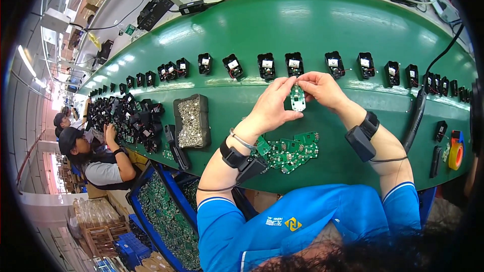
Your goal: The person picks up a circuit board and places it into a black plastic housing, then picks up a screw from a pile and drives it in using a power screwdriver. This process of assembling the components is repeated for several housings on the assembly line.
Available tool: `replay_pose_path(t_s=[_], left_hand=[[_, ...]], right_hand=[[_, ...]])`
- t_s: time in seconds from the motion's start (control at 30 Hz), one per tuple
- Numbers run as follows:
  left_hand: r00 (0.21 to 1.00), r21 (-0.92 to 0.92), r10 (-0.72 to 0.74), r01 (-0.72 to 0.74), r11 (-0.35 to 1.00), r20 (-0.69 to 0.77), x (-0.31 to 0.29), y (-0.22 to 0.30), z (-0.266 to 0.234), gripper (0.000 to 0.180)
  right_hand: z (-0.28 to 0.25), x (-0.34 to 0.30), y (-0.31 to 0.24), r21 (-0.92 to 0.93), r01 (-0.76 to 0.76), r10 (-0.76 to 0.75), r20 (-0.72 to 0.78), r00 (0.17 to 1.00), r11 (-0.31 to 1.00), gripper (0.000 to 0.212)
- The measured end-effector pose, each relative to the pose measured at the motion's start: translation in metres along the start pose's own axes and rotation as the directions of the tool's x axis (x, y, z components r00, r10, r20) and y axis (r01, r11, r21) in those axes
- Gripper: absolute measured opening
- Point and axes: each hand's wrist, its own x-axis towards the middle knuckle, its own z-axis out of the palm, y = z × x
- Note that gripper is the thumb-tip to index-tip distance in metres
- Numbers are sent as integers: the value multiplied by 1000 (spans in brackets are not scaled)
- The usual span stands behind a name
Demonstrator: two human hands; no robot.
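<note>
Above the green work surface, a small green circuit board [298, 99] with a pale lower end is held upright between my two hands. My left hand [272, 105] has its fingertips at the board's upper left, with the thumb stretched along its lower side. The fingers of my right hand [323, 89] are bent and pinch the board's upper right end. What lies between the fingertips at the top is hidden. Just beyond my hands stands an open black housing [294, 63] with a white part inside. Below my wrists lies a loose heap of circuit boards [292, 154].
More black housings [232, 65] line the green surface [242, 20] to both sides. Left are a black tray [204, 121] of small metal parts and a heap of black housings [131, 118]. A tape roll [456, 153] lies right. Co-workers [101, 158] sit left, near blue bins [132, 196].
</note>
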Motion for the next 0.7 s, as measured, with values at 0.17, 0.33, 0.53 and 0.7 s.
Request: replay_pose_path(t_s=[0.17,0.33,0.53,0.7], left_hand=[[995,94,22,-14,995,-93,16,-8,-2,78],[994,75,51,-44,996,-98,18,-8,-4,75],[966,184,23,26,983,-258,27,-22,-21,67],[967,181,54,-8,983,-248,52,-30,-26,67]], right_hand=[[-2,4,-11,73,-87,85,29,996,994,16],[-2,7,-4,84,-66,66,7,998,994,19],[-14,23,10,-74,42,-51,-125,991,996,30],[-7,28,8,-68,3,-6,-43,999,998,41]])
